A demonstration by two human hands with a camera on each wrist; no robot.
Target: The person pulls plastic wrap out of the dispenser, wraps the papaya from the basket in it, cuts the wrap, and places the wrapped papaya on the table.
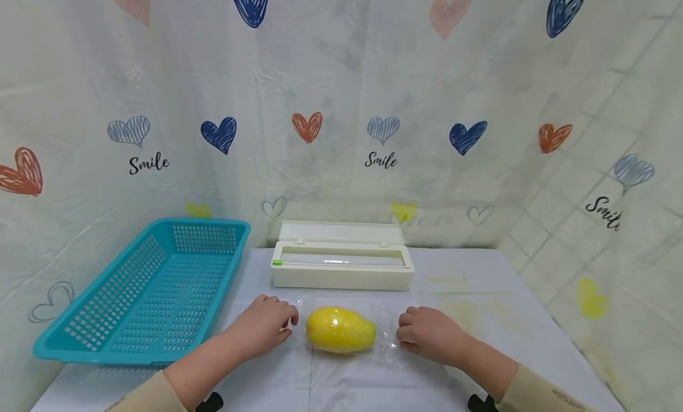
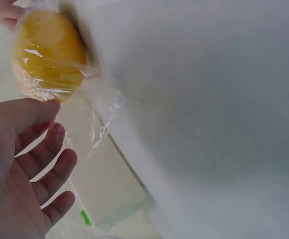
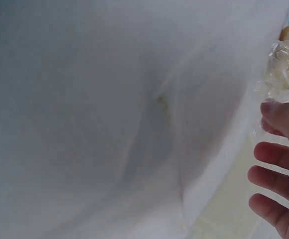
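Observation:
An oblong yellow fruit (image 1: 340, 330) with a greenish right end lies on the white-covered table, wrapped in clear plastic wrap (image 1: 388, 341). Loose wrap sticks out at both ends of the fruit. To its left, my left hand (image 1: 264, 324) pinches the wrap's edge between thumb and forefinger, the other fingers loosely bent. On the opposite side my right hand (image 1: 432, 335) pinches the other end; in the right wrist view its thumb (image 3: 279, 117) meets the crinkled wrap. Behind the fruit stands a white plastic wrap dispenser (image 1: 341, 277), lid raised, with a roll inside and a green slider at its left.
A turquoise perforated basket (image 1: 213, 317) stands at the table's left, close to my left forearm. A white curtain printed with hearts (image 1: 331, 181) hangs behind the table and along its sides. The bare tabletop (image 1: 512, 317) extends right of the fruit.

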